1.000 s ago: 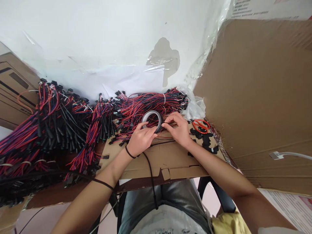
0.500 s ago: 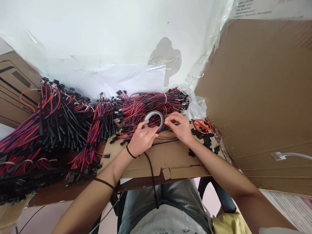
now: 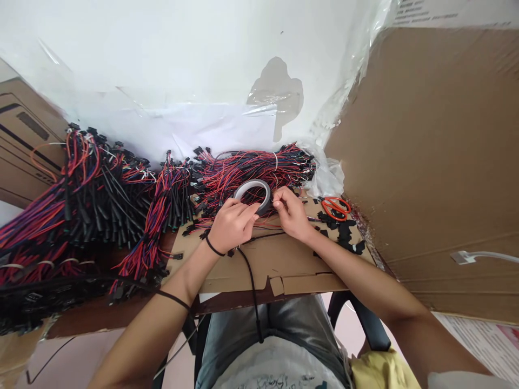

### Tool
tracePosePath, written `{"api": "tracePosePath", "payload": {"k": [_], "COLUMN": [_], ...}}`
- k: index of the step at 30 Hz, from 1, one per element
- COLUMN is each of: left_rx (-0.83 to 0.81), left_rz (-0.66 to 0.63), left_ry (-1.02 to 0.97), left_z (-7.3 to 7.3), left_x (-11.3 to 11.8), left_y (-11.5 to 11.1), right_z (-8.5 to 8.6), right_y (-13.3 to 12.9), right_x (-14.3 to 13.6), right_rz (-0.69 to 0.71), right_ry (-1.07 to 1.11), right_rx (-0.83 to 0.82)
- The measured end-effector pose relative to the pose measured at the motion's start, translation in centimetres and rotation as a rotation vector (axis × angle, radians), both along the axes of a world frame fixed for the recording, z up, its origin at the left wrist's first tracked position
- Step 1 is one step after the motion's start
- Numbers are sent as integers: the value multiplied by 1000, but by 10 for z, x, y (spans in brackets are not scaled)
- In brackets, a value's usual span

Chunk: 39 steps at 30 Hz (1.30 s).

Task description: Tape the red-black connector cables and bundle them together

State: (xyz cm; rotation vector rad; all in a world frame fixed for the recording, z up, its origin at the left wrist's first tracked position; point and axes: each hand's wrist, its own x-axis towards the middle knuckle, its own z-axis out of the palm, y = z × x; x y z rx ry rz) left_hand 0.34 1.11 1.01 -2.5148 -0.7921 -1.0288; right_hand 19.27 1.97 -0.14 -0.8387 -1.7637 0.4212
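1 tape roll sat gripped in our left hand, near the wires; our right hand curled just beside it, whether pinched closed we couldn't tell.

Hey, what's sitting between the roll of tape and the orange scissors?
In the head view, the right hand lies between the tape roll and the scissors, over cardboard.

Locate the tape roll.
In the head view, the tape roll is near the centre, held in the left hand, with the right hand just to its right and the wire bundle behind it.
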Motion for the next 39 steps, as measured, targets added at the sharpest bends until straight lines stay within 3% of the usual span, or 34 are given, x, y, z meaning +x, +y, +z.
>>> {"api": "tracePosePath", "payload": {"k": [7,13,16,22,28,32,39], "left_rx": [-41,2,32,32,85,99,241], "left_rz": [150,206,215,240,208,213,132], "left_ry": [-7,-62,-74,-61,-34,6,96], "left_z": [1,0,-2,-4,-6,-6,-1], "left_x": [1,8,10,12,12,12,10], "left_y": [3,2,1,1,2,0,-1], "right_z": [-7,-16,-12,-6,-7,-2,6], "right_y": [-3,5,6,-1,-3,-1,1], "right_x": [-5,-1,2,-2,-7,-4,-1], "right_rz": [61,-153,-204,-180,-195,-109,97], "right_ry": [34,238,213,-168,-219,-181,131], "right_rx": [-79,-212,-138,170,169,39,-527]}}
